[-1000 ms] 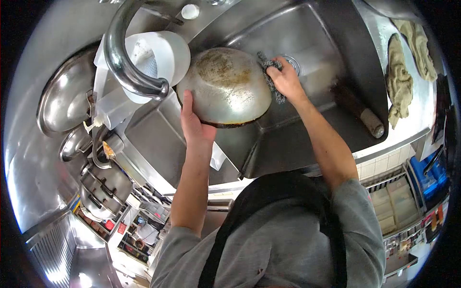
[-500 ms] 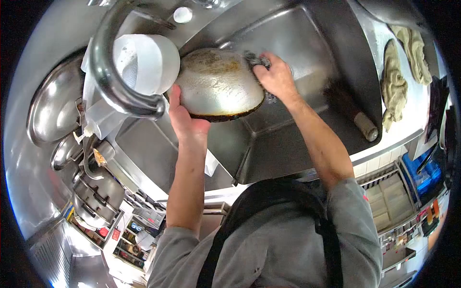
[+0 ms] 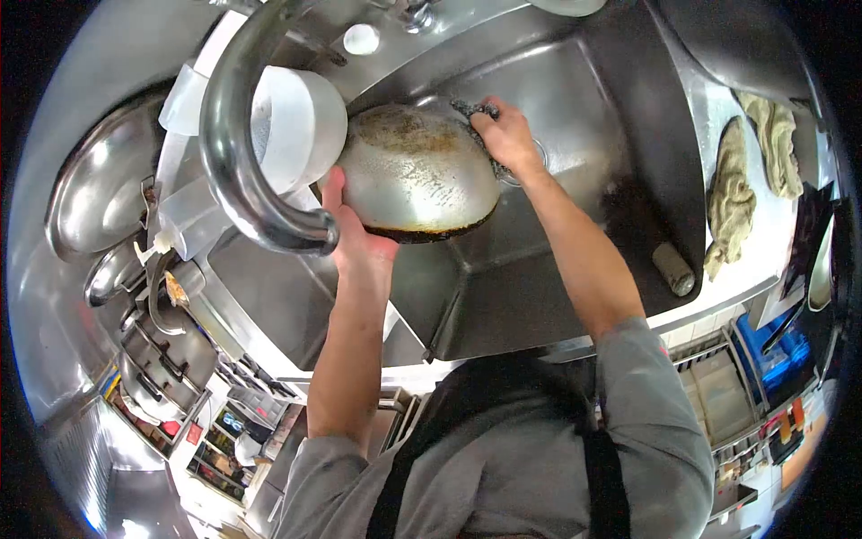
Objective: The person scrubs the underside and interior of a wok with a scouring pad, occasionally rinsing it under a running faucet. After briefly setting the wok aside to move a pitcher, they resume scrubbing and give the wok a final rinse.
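A round metal pan (image 3: pixel 415 171), turned bottom up with brown scorch marks, hangs over a steel sink (image 3: pixel 584 81). My left hand (image 3: pixel 359 238) grips its near rim from below. My right hand (image 3: pixel 508 135) presses a grey steel-wool scourer (image 3: pixel 474 111) against the pan's far right edge. The pan's inside is hidden from me.
A curved steel faucet (image 3: pixel 235 162) arches in front of a white plastic tub (image 3: pixel 305 117). Metal lids and bowls (image 3: pixel 94 189) lie at left. A brush with a wooden handle (image 3: pixel 669 265) rests in the sink's right corner. Beige cloths (image 3: pixel 732 193) lie on the right counter.
My right hand with the scourer slid up along the pan's right edge toward its top. The pan stayed over the sink, tilted slightly; the view shifted a little.
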### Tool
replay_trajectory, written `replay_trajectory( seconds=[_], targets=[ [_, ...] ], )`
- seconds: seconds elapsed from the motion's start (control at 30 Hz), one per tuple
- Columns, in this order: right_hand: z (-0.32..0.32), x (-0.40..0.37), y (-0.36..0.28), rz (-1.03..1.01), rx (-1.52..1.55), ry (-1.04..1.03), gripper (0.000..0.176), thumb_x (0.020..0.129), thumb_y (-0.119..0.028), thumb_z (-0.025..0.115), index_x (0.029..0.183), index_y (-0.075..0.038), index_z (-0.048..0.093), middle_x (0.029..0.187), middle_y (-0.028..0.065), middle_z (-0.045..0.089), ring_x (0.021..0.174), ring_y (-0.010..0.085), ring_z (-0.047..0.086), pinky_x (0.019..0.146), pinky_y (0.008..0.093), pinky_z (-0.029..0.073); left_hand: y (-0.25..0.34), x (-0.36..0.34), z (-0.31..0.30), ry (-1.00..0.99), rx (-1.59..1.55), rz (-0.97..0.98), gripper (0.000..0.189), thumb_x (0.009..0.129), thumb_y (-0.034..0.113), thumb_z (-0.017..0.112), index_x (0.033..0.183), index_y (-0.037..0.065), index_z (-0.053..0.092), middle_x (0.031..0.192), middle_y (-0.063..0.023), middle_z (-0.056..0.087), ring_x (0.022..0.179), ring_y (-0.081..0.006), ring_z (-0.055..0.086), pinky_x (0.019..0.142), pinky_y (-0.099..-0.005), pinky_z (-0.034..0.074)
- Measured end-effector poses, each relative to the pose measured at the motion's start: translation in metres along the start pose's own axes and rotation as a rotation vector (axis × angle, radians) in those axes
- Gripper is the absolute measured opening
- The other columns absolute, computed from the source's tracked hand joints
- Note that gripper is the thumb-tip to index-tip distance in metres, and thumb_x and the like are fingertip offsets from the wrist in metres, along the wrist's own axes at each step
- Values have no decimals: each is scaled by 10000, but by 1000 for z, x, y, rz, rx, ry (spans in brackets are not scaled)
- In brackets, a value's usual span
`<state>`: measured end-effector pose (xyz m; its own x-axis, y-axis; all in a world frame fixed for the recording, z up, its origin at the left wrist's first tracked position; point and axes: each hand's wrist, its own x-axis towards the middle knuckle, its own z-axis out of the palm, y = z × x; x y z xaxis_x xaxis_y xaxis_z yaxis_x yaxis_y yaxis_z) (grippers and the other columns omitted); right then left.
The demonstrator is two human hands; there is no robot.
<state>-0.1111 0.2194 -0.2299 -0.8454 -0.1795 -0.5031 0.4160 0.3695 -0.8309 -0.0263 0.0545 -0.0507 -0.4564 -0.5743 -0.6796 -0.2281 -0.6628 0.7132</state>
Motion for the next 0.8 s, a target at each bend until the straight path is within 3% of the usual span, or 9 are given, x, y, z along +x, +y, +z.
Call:
replay_trajectory(
  seconds=[0.07,0.17,0.27,0.33,0.43,0.5,0.57,0.63,0.8],
  targets=[
    [-1,-8,9,-26,-20,55,491,832,-304,654,1232,-20,674,1049,309,710,1018,413,711,920,456,549,-4,-6,0,100,23,-41,377,1014,315,568,1327,107,604,1318,-49,655,1225,-268,604,1064,-480,467],
    [-25,-57,-52,-24,30,-69,440,806,-284,682,1166,-31,693,1088,260,715,1008,406,703,918,452,557,0,-5,-2,18,-12,-54,407,1024,303,544,1388,119,548,1365,-44,601,1267,-254,564,1100,-467,440],
    [2,-107,-83,-628,52,78,361,703,-229,758,1013,-55,697,987,135,708,879,325,704,816,389,566,1,-2,-9,75,72,-23,372,1019,289,546,1344,112,583,1335,-50,631,1251,-264,584,1094,-472,449],
    [8,-133,-114,-699,-80,-78,300,666,-178,752,932,-59,681,926,112,676,836,317,685,762,407,569,3,15,-32,-220,-87,-144,339,1010,276,553,1291,98,615,1294,-61,663,1211,-274,619,1073,-470,473],
    [12,-117,-85,-693,61,-11,300,687,-166,736,963,-58,688,961,107,689,812,298,691,746,398,561,-2,9,-25,-84,-27,-66,353,995,296,582,1273,82,622,1274,-72,678,1175,-279,644,1053,-462,494],
    [9,-91,-55,-546,130,193,334,715,-156,717,1027,-37,696,953,110,711,790,230,693,738,368,550,-2,0,-15,44,52,-44,383,991,326,601,1294,92,615,1282,-61,672,1191,-272,631,1074,-458,476],
    [-19,-68,-29,35,175,-58,390,825,-163,661,1153,47,656,875,128,715,836,172,659,762,321,538,-3,-7,-10,73,52,-39,384,995,328,600,1298,92,614,1279,-60,671,1189,-267,629,1076,-456,474],
    [-4,-42,38,134,169,-14,439,871,-217,611,1200,73,636,956,179,720,908,223,672,848,357,523,-1,-6,-9,100,50,-34,385,998,329,599,1301,92,612,1275,-58,670,1188,-263,627,1077,-453,471],
    [10,2,61,176,62,-131,479,885,-305,585,1186,60,661,1043,242,727,1005,323,668,960,401,474,-4,-3,-12,133,88,-16,419,994,331,615,1319,67,589,1294,-60,649,1199,-263,614,1052,-464,488]
  ],
)
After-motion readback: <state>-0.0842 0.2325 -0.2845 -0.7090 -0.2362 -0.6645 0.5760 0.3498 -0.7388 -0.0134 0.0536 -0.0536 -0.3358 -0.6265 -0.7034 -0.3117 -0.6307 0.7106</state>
